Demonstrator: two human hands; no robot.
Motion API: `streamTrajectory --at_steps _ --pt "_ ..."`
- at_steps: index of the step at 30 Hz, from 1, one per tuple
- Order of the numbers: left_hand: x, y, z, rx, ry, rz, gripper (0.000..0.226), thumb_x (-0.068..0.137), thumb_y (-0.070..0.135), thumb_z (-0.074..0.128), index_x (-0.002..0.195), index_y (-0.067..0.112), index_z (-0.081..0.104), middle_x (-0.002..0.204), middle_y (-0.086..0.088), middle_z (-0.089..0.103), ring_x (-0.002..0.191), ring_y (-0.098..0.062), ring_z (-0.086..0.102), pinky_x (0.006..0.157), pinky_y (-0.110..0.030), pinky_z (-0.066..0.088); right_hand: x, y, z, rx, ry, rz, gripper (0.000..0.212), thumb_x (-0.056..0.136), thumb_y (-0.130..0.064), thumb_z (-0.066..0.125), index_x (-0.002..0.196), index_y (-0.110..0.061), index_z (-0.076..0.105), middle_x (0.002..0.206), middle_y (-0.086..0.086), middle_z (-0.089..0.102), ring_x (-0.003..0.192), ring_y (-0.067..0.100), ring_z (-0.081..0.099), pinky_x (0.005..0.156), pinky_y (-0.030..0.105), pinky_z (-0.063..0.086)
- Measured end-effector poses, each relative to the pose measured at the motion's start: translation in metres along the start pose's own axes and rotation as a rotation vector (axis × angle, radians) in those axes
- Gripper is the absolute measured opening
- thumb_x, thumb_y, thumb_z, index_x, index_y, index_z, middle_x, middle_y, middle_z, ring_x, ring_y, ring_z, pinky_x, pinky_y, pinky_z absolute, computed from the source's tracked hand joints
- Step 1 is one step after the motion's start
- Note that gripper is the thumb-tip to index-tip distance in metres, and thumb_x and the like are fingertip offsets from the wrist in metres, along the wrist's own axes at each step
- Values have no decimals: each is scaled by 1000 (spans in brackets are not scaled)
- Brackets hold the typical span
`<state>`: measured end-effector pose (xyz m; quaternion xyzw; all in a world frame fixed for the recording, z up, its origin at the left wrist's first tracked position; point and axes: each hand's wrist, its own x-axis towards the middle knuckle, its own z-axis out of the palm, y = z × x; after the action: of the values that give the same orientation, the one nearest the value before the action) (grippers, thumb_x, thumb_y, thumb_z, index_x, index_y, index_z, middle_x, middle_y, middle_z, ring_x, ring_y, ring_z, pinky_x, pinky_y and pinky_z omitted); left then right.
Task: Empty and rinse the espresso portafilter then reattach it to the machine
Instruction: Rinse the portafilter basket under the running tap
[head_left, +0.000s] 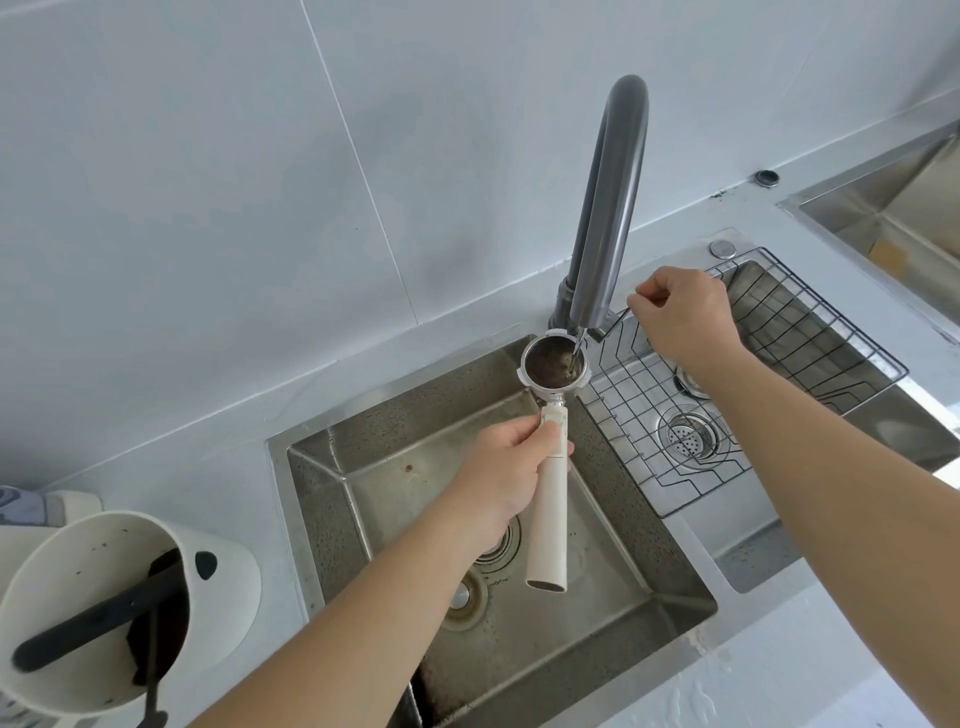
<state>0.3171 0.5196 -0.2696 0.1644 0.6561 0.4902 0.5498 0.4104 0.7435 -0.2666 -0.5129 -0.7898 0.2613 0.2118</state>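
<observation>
1. Cream-handled portafilter (551, 447) is held over the steel sink (332, 499), basket up beneath the spout of the grey faucet (608, 208), so the thin stream falls onto the coffee residue.
2. Left hand (498, 478), at 6 o'clock from the basket, is wrapped closed around the handle, keeping it level.
3. Right hand (680, 317), at 2 o'clock, pinches the faucet lever, probably regulating flow.

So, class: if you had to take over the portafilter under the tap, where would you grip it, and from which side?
Probably the free lower end of the cream handle, from the right. The left hand already wraps its upper part from the left, and the basket is wet under the tap.
</observation>
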Motion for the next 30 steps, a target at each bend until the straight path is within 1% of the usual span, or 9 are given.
streamTrajectory --at_steps 4,10,15,17,20,22,23,27,30 --pt "1 3 5 -163 -43 -78 20 97 25 57 99 10 69 82 -1 70 69 -10 65 64 -26 55 -2 0 1 9 2 -2 15 89 -14 63 90 -2 71 85 13 74 79 30 68 73 34 55" --pt "6 4 7 -237 -86 -111 30 98 25 55 116 3 66 83 -1 70 73 -13 65 72 -31 53 -1 -1 0 3 -3 6 15 90 -14 62 91 -2 72 85 13 73 79 29 68 72 32 53" --pt "8 4 8 -270 -120 -114 28 98 24 54 115 6 67 87 -3 70 79 -15 64 76 -33 52 -1 -2 0 2 -3 22 15 90 -15 62 91 -4 72 87 12 73 79 28 68 70 28 50" --pt "9 6 10 -300 -139 -128 28 98 24 54 115 5 67 86 -4 70 78 -15 64 74 -32 53 -1 -2 0 -1 -3 26 15 90 -15 62 91 -4 72 87 12 74 80 29 68 70 29 50" --pt "8 8 13 -365 -166 -166 30 99 23 53 118 3 66 85 -5 69 73 -15 65 67 -30 54 -2 -2 0 1 0 28 15 89 -15 62 91 -3 71 88 12 73 81 30 68 73 33 54" --pt "5 8 14 -398 -188 -189 29 100 23 51 114 4 67 83 -6 68 69 -14 64 63 -29 53 -2 -3 0 3 4 29 15 89 -15 62 91 -3 71 88 13 73 82 30 68 74 34 55" --pt "4 8 15 -410 -200 -199 28 100 23 51 112 4 67 82 -6 67 68 -14 63 62 -28 53 -2 -3 0 4 5 29 15 89 -15 62 91 -4 71 88 13 73 81 30 68 74 34 55" --pt "-4 7 16 -486 -244 -259 35 100 25 50 119 0 64 80 -6 65 66 -15 60 60 -27 52 -3 -3 0 9 4 26 15 90 -14 61 90 -3 71 88 13 73 80 30 68 72 33 54" --pt "-6 5 16 -571 -277 -305 34 100 26 48 116 0 63 79 -7 65 64 -14 60 56 -24 53 -2 -3 0 4 13 18 16 89 -14 61 89 -1 71 86 14 73 80 31 67 73 33 52"
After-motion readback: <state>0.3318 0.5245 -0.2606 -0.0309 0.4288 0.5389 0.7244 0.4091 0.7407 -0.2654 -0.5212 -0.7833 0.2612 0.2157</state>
